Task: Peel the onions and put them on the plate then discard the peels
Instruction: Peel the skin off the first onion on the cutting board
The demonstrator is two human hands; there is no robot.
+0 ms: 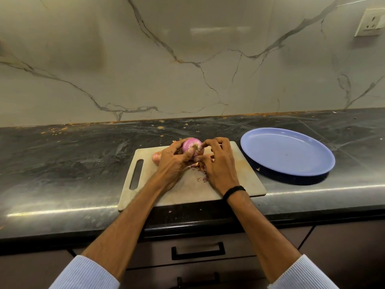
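Observation:
My left hand (pixel 174 161) grips a pink-purple onion (pixel 190 144) above the cutting board (pixel 239 180), root end turned toward me. My right hand (pixel 218 163) is curled against the onion's right side, its fingertips pinching at the skin near the root. A second onion (pixel 156 157), still in papery skin, lies on the board just left of my left hand, partly hidden. Loose peel scraps (pixel 202 178) lie on the board between my hands. The blue plate (pixel 291 170) sits right of the board with nothing on it.
The board has a handle slot (pixel 136 174) at its left end and lies near the dark counter's front edge (pixel 62 213). A marble wall rises behind, with a socket (pixel 369 22) at top right. A drawer handle (pixel 198 250) shows below the counter.

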